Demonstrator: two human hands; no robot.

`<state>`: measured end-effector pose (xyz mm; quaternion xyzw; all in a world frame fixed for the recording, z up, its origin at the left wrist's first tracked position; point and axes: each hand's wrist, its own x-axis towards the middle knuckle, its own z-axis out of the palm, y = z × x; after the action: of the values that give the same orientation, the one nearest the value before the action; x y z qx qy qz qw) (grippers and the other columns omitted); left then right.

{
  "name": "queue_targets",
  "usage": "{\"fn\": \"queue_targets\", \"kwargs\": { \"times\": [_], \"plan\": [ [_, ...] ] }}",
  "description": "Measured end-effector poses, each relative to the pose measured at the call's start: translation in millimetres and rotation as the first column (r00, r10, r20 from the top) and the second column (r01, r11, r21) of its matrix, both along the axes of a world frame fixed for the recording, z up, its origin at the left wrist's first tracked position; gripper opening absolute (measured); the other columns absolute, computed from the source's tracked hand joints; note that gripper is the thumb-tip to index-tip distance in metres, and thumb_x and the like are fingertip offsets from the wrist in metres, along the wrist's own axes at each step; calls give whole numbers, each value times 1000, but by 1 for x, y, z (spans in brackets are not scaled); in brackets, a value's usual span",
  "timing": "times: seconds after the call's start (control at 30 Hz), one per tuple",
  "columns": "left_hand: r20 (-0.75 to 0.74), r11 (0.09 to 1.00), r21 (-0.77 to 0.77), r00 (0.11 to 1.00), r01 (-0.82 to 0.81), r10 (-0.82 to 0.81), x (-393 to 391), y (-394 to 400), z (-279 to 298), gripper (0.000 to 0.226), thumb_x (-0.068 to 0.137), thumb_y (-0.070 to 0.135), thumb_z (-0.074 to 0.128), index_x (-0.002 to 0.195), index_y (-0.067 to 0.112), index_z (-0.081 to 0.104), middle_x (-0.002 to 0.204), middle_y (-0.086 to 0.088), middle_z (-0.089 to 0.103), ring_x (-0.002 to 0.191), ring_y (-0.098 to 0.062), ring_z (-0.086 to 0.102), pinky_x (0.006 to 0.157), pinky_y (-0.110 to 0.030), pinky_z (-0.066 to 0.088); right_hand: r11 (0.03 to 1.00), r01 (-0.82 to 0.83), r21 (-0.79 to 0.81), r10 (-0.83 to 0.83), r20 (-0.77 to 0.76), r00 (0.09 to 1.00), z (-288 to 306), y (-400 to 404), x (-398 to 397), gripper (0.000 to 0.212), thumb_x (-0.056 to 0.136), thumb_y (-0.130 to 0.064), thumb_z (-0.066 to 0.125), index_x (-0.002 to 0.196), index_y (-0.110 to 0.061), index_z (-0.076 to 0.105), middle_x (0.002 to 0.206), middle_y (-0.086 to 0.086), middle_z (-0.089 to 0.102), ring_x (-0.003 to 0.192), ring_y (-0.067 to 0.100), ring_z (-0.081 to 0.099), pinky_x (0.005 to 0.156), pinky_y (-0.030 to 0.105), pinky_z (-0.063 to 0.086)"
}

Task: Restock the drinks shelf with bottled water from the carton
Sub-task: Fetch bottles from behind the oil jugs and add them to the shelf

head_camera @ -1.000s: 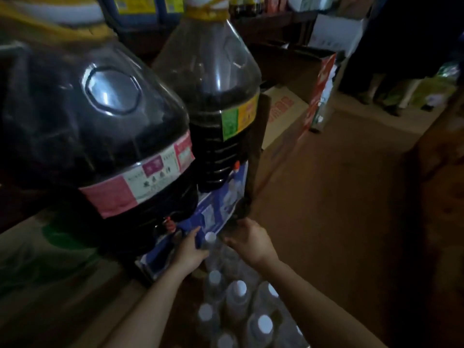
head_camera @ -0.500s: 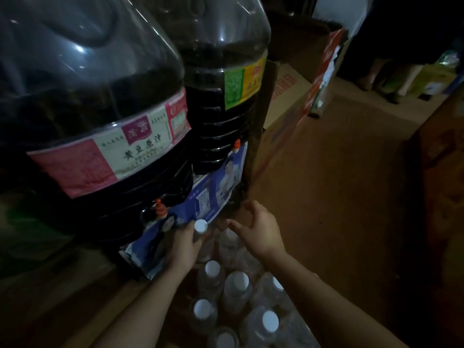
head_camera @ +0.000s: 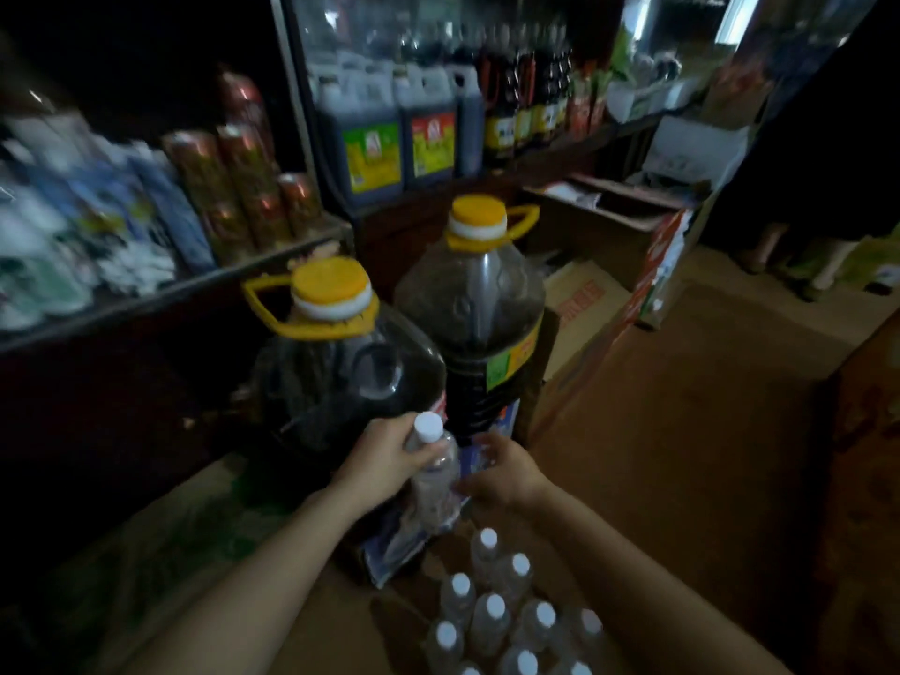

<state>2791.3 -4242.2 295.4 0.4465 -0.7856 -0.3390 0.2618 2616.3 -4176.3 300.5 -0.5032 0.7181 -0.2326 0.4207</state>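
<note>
My left hand (head_camera: 384, 462) grips a clear water bottle (head_camera: 433, 472) with a white cap just below its neck, lifted above the carton. My right hand (head_camera: 506, 472) is beside it, its fingers on a second bottle (head_camera: 475, 457) with a blue label; how firmly it holds is unclear. Several more white-capped water bottles (head_camera: 494, 613) stand packed together in the carton at the bottom of the view. The drinks shelf (head_camera: 170, 292) runs along the left, with blurred bottles and brown cans on it.
Two large dark jugs (head_camera: 341, 377) (head_camera: 482, 324) with yellow caps stand just beyond my hands. Cardboard boxes (head_camera: 584, 309) sit on the floor to the right. A back shelf (head_camera: 423, 138) holds sauce containers. A person's legs (head_camera: 798, 265) stand at far right.
My left hand has pulled a water bottle up out of the carton. My head has risen, bringing the shelves into view. My right hand stays by the neighbouring bottle.
</note>
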Motion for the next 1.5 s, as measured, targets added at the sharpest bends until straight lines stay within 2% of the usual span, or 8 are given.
{"fn": "queue_targets", "kwargs": {
  "times": [0.17, 0.3, 0.4, 0.57, 0.67, 0.83, 1.23, 1.5],
  "plan": [
    [-183, 993, 106, 983, 50, -30, 17, -18, 173, 51, 68, 61, 65, 80, 12, 65, 74, 3, 59, 71, -8, 52, 65, -31, 40, 996, -79, 48, 71, 154, 986, 142, 6, 2, 95, 70, -10, 83, 147, -12, 27, 143, 12, 41, 129, 23, 43, 98, 25, 42],
    [-266, 980, 160, 961, 118, -72, 30, -26, 326, 23, 80, 34, 71, 82, 11, 68, 81, -3, 67, 73, -4, 59, 66, -25, 45, 982, -190, 4, 182, 276, 944, 263, -3, 16, 88, 64, -15, 87, 136, -15, 37, 119, 2, 57, 104, 13, 59, 77, 17, 53],
    [-309, 985, 145, 950, 95, -46, 50, -36, 421, 15, 91, 12, 60, 81, 2, 65, 72, 1, 65, 59, 5, 55, 55, -13, 42, 979, -172, -113, 197, 276, 941, 343, -13, 38, 89, 45, -30, 89, 123, -11, 50, 111, 6, 67, 102, 20, 66, 87, 34, 56],
    [-452, 991, 130, 888, -28, 84, 89, -43, 532, 15, 88, 30, 64, 87, 15, 69, 73, 12, 69, 66, 2, 63, 59, -14, 47, 963, -71, -260, 148, 293, 945, 436, -35, 87, 66, 48, -20, 93, 104, -12, 60, 97, 8, 73, 90, 24, 70, 82, 44, 58],
    [-530, 971, 237, 833, -32, 157, 120, -44, 564, 36, 81, 51, 64, 96, 19, 68, 81, 11, 72, 76, -5, 67, 66, -20, 51, 941, -64, -333, 166, 288, 943, 470, -50, 117, 74, 36, -36, 95, 100, -17, 63, 94, 5, 74, 89, 23, 71, 82, 46, 58],
    [-513, 953, 303, 846, 23, 143, 165, -53, 581, 26, 82, 29, 69, 105, 17, 67, 103, 3, 73, 98, -9, 67, 85, -25, 50, 933, -90, -348, 181, 240, 954, 491, -83, 161, 85, 31, -52, 93, 102, -21, 60, 98, -1, 72, 90, 17, 70, 82, 43, 57],
    [-348, 958, 267, 917, -103, 195, 245, -170, 584, 52, 82, 17, 72, 129, 24, 49, 117, 7, 65, 100, -2, 64, 69, -12, 49, 910, -206, -359, 290, 196, 937, 492, -229, 261, 66, 60, -26, 91, 105, -9, 46, 93, -5, 62, 79, 4, 60, 58, 17, 52],
    [-380, 929, 268, 858, -255, 345, 285, -258, 587, 67, 76, 16, 77, 131, 22, 40, 117, 7, 61, 104, -6, 61, 80, -24, 52, 911, -197, -362, 292, 229, 929, 496, -327, 305, 66, 59, -17, 90, 110, -9, 49, 95, -4, 65, 79, 5, 62, 56, 15, 50]
  ]
}}
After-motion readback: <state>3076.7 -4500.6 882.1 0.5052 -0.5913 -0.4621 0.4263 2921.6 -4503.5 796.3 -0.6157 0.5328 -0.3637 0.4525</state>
